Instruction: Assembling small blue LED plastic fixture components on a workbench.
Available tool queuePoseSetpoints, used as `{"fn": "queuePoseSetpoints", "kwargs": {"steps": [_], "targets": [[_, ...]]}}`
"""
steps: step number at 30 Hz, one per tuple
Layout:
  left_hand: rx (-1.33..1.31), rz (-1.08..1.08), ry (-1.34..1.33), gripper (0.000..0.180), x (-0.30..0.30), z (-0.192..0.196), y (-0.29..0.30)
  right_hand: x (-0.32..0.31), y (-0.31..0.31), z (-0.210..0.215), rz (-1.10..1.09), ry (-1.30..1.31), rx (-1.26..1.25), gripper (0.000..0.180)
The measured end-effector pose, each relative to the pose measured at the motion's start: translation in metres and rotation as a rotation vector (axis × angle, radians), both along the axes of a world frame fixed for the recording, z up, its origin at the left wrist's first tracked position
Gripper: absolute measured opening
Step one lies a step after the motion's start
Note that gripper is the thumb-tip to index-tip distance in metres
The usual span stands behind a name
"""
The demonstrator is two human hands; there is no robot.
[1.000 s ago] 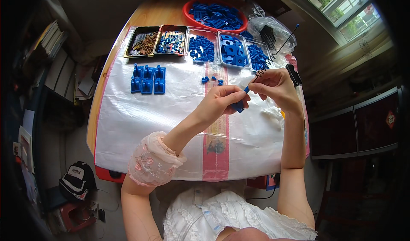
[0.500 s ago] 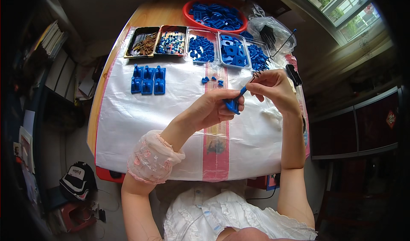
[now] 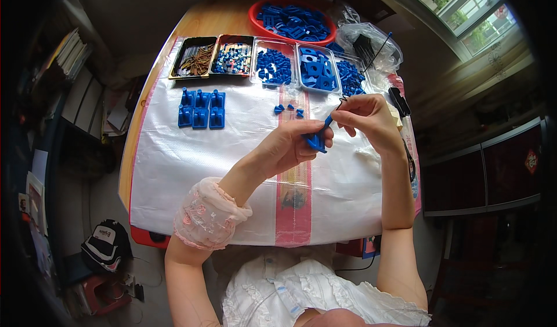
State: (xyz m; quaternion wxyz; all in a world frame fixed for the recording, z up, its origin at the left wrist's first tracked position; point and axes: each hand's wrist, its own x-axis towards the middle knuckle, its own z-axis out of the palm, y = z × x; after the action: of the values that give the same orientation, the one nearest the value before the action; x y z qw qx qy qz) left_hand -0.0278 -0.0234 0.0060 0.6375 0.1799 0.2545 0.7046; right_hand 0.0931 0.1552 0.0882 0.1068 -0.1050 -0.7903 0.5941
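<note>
My left hand [image 3: 293, 144] is closed around a blue plastic piece [image 3: 316, 144] with a flat base and a raised stem, held over the middle of the table. My right hand [image 3: 371, 121] pinches a thin black wire [image 3: 379, 53] at the top of that stem. The wire has a bend just above the fingers and a long straight end with a small dark tip; my fingers hide part of it. Beyond my hands lie several small blue cone-shaped bits [image 3: 279, 109]. Further left, several blue base pieces with upright hooks [image 3: 200, 116] stand in two rows.
Along the back stand a black tray of brass-coloured screws [image 3: 194, 61], a tray of small silvery and blue bits [image 3: 232, 59] and clear boxes of blue parts [image 3: 318, 71]. Behind them is a red basin [image 3: 333, 37] heaped with blue pieces. A clear plastic bag [image 3: 386, 46] lies at the back right.
My right hand has turned slightly and the wire's free end has swung left and up. Its coils, visible above the fingers before, are now mostly hidden. My left hand has barely moved.
</note>
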Motion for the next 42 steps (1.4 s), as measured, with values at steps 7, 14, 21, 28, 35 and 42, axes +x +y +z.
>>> {"fn": "queuePoseSetpoints", "kwargs": {"steps": [7,14,21,28,35,42], "targets": [[-0.003,0.473,0.729,0.025,0.008,-0.010,0.008,-0.003,0.003,-0.005,-0.017,0.044,0.051,0.012],[-0.101,0.633,0.980,0.018,0.013,0.004,0.001,-0.004,0.003,-0.007,-0.012,0.072,0.036,0.011],[-0.060,0.670,0.960,0.019,0.012,-0.003,0.006,0.002,-0.001,-0.018,-0.026,0.118,-0.021,0.012],[-0.066,0.228,0.915,0.019,0.006,-0.004,0.002,0.039,-0.011,-0.060,-0.166,0.199,-0.158,0.009],[-0.058,0.148,0.961,0.020,0.004,-0.002,-0.001,0.051,-0.017,-0.087,-0.131,0.301,-0.324,0.010],[-0.109,0.346,1.380,0.012,0.013,0.008,-0.019,0.053,-0.026,-0.105,-0.127,0.245,-0.417,0.012]]}}
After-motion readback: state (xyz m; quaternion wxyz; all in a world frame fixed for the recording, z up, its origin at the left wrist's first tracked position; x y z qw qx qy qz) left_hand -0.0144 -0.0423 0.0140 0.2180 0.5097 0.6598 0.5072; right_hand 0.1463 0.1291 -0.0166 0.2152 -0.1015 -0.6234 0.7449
